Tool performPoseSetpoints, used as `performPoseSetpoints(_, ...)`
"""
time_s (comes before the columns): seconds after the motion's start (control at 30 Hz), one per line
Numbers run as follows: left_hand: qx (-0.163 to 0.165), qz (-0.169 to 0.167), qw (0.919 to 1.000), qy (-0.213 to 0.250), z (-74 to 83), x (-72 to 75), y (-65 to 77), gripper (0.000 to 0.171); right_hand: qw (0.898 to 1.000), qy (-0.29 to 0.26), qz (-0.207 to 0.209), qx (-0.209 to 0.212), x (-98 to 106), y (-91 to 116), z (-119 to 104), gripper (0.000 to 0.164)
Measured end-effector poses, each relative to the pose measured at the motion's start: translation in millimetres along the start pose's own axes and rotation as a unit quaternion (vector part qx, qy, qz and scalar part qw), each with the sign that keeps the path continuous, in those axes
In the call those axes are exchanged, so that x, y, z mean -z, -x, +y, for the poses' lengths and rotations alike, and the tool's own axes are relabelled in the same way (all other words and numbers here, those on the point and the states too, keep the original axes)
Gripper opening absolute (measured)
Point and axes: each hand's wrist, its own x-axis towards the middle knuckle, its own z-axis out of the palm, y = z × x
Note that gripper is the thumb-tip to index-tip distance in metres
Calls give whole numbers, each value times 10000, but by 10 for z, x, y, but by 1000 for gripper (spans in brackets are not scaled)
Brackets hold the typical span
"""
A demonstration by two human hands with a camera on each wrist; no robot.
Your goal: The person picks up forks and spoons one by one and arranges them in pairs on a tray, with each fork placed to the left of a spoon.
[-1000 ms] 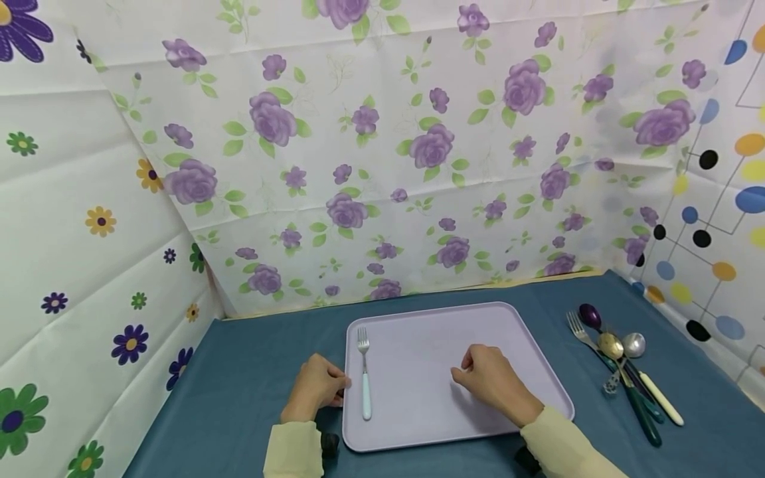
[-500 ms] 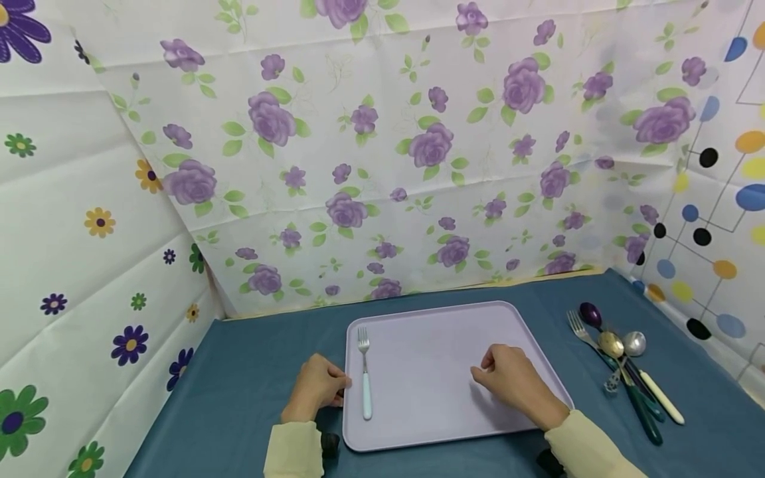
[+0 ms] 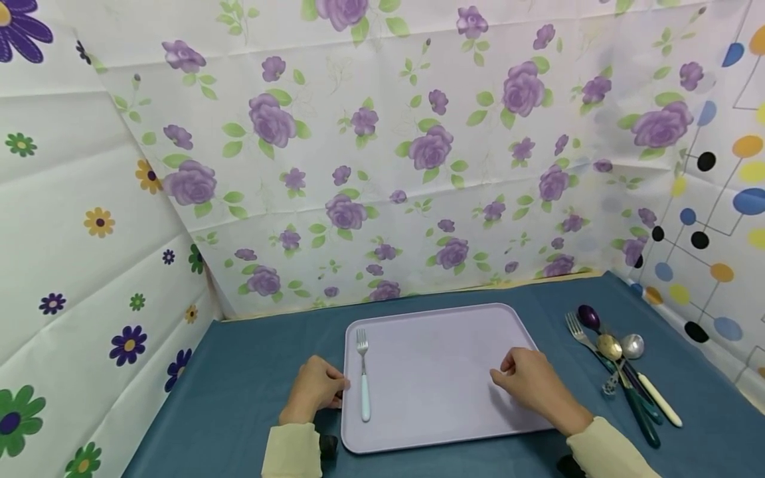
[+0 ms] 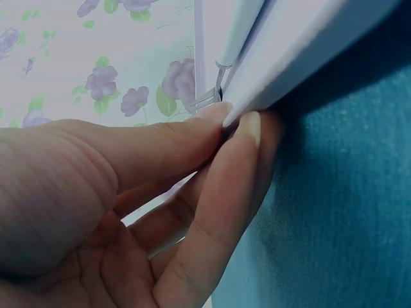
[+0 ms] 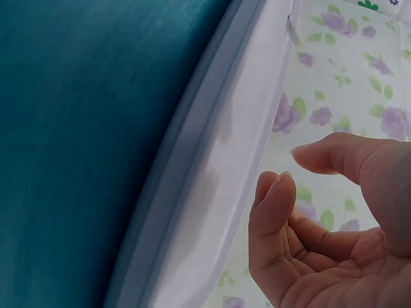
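Observation:
A pale lilac tray (image 3: 430,378) lies on the blue cloth in the head view. On its left side rests a fork (image 3: 365,397) with a light blue handle, tines pointing away from me. My left hand (image 3: 315,386) pinches the tray's left rim; in the left wrist view the thumb is on top and the fingers (image 4: 221,205) are beneath. Over the tray's right part hovers my right hand (image 3: 534,380), holding nothing. Its fingers (image 5: 271,250) are loosely bent in the right wrist view, with the thumb apart from them.
To the tray's right lies an overlapping pile of cutlery: a fork (image 3: 576,325), a purple spoon (image 3: 588,317), a gold spoon (image 3: 609,346), a silver spoon (image 3: 632,345) and several handles. Patterned cloth walls (image 3: 382,166) stand behind and at both sides of the table.
My right hand has moved to the right above the tray, with nothing in it. The left hand keeps its pinch on the rim, and the fork lies where it was.

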Motion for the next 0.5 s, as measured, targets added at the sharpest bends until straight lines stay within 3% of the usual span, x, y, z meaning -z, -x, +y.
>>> performPoseSetpoints(0.5, -27, 111, 9999, -61, -6, -11, -1, 6, 9993, 110, -236, -252, 248, 94, 280, 20)
